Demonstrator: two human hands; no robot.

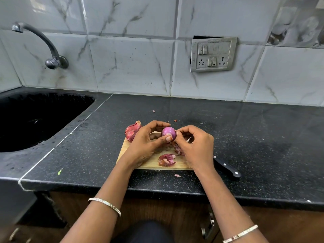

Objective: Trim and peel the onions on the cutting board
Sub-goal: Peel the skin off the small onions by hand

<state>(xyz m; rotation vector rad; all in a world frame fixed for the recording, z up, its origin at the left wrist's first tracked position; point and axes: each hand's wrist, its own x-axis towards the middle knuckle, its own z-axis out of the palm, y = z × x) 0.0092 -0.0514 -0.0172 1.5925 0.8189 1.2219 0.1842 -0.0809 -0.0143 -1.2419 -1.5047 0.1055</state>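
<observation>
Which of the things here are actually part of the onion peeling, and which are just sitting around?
In use: peeled onion held by left hand and right hand; unpeeled onion; cutting board; knife; loose skins.

Just there: sink, tap, switch panel.

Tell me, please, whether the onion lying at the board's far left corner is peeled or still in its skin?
Still in its skin: the unpeeled onion shows dry, papery reddish skin and an untrimmed tip.
</observation>
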